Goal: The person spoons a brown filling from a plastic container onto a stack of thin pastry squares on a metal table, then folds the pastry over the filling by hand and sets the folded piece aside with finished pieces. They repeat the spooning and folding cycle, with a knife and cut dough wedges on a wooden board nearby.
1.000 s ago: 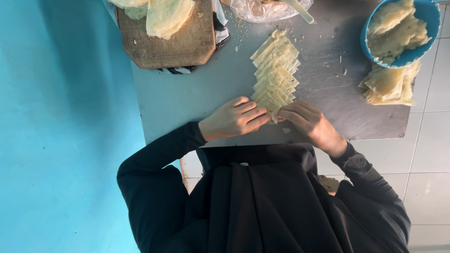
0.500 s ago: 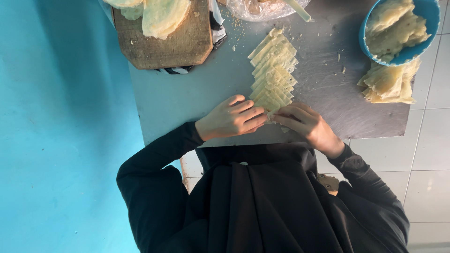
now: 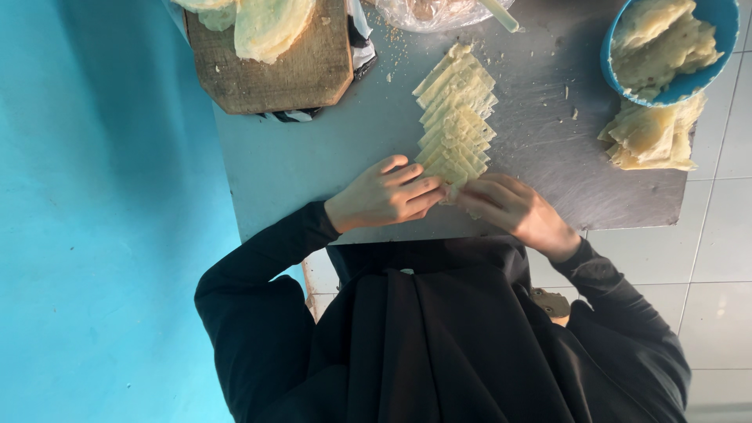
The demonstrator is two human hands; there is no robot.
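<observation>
Blue wall [image 3: 102, 196] and pale floor tiles [image 3: 721, 258] are framing a grey metal desk [image 3: 313, 157], which is carrying everything within arm's reach. Up top, a wooden board [image 3: 290, 70] is holding flat pale dough rounds [image 3: 270, 23]. At the far corner a blue bowl [image 3: 724, 35] is keeping folded pieces together above a loose pile [image 3: 650, 137]. Overlapping dough strips [image 3: 457, 117] are lying in a row mid-desk, where the left hand [image 3: 384, 196] and right hand [image 3: 513, 210] are meeting, fingertips pinching the nearest strip.

- Overlapping row of pale yellow dough strips [image 3: 456, 117], lying flat on the metal table, running from centre toward twelve o'clock.
- Its near end is pinched between fingertips at centre.
</observation>
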